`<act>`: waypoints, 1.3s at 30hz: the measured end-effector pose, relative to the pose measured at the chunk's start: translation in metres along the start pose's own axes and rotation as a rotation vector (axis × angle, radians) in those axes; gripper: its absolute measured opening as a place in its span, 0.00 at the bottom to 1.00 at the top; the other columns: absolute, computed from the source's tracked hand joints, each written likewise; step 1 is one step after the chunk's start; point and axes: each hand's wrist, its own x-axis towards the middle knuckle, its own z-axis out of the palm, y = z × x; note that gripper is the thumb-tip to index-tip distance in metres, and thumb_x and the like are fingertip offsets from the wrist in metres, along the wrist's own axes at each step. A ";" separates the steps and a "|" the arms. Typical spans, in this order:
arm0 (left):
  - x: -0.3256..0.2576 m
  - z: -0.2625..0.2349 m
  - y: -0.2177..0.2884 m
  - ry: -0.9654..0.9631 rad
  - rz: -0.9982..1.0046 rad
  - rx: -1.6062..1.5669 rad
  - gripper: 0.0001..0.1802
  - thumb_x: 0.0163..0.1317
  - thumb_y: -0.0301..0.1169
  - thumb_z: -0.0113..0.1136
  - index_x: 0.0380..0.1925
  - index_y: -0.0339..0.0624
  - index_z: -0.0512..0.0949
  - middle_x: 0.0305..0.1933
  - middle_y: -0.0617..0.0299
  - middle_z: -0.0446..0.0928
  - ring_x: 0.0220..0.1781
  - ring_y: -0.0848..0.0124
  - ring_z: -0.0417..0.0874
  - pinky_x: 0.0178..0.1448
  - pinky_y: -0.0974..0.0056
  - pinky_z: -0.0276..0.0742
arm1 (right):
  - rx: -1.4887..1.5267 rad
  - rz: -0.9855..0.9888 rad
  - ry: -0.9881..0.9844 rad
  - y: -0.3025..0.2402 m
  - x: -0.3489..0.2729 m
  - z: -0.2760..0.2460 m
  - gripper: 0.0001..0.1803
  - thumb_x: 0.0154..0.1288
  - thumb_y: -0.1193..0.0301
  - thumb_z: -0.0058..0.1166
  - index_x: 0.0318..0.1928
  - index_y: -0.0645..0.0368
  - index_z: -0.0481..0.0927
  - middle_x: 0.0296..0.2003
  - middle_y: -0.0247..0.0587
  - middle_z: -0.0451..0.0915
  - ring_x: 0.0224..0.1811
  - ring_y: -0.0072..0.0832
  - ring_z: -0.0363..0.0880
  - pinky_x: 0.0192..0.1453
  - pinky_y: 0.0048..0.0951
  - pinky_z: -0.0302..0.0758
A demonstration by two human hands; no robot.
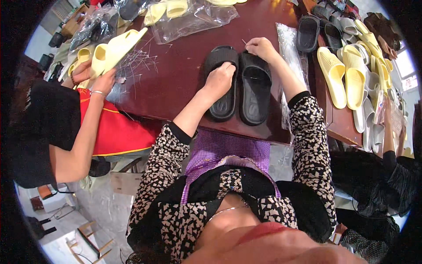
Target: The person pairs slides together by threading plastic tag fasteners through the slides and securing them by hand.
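Two black slide slippers lie side by side on the dark red table before me, toes pointing away. My left hand (220, 81) is closed at the inner edge of the strap of the left slipper (222, 109); its fingertips are partly hidden. At the toe end of the right slipper (256, 101), my right hand (262, 48) is closed in a pinch. A thin pale strand (244, 41) sticks out from its fingertips, and its other end cannot be made out.
Loose thin strands (138, 59) lie left on the table (176, 88). Beyond them are plastic bags (193, 22). At left, a co-worker's hands (103, 81) hold pale yellow slippers (115, 52). A long plastic packet (288, 53) and more slippers (332, 77) lie right.
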 end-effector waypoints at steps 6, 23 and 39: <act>0.008 -0.007 0.013 0.011 -0.032 -0.022 0.04 0.53 0.19 0.48 0.28 0.36 0.71 0.37 0.49 0.73 0.36 0.53 0.79 0.38 0.55 0.77 | 0.109 0.034 0.009 -0.022 0.016 0.007 0.10 0.51 0.69 0.57 0.35 0.57 0.84 0.30 0.45 0.82 0.35 0.37 0.81 0.44 0.32 0.75; 0.014 -0.017 0.021 0.008 -0.065 -0.009 0.04 0.55 0.20 0.51 0.32 0.36 0.72 0.38 0.49 0.73 0.37 0.49 0.78 0.38 0.55 0.76 | 0.449 0.172 -0.092 -0.063 0.020 0.003 0.08 0.57 0.78 0.51 0.37 0.65 0.82 0.29 0.35 0.81 0.28 0.20 0.74 0.34 0.22 0.73; 0.100 -0.038 -0.019 -0.091 -0.435 -0.746 0.12 0.55 0.21 0.52 0.41 0.34 0.77 0.36 0.59 0.78 0.35 0.76 0.78 0.37 0.71 0.74 | 0.859 -0.038 0.241 -0.068 -0.017 0.008 0.08 0.61 0.81 0.48 0.38 0.66 0.80 0.32 0.37 0.81 0.34 0.21 0.78 0.41 0.21 0.74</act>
